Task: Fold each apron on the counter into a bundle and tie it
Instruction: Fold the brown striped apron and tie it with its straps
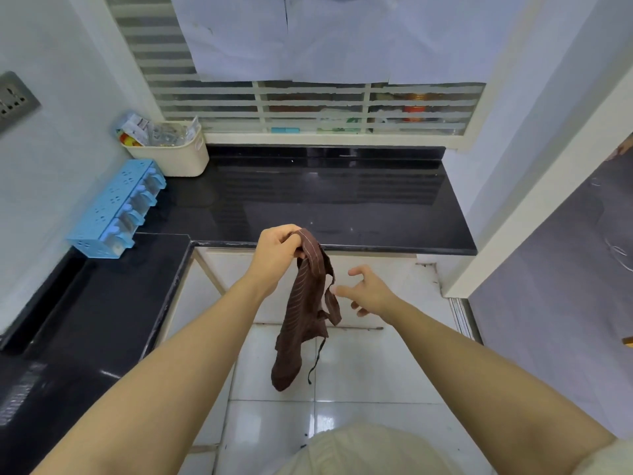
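Two hands, left hand [278, 252] grip closed on hanging brown apron [305, 313], right hand [368, 289] spread wide beside its strap

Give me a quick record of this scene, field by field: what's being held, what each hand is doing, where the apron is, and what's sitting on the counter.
item: brown striped apron, bunched, hanging in the air over the floor
left hand: gripping the apron's top end
right hand: open, fingertips at a strap on the apron's side
loose tie: dangling, untied
counter: black, glossy
on counter: blue spice rack, cream basket, both at the left
fold status: not yet folded or tied
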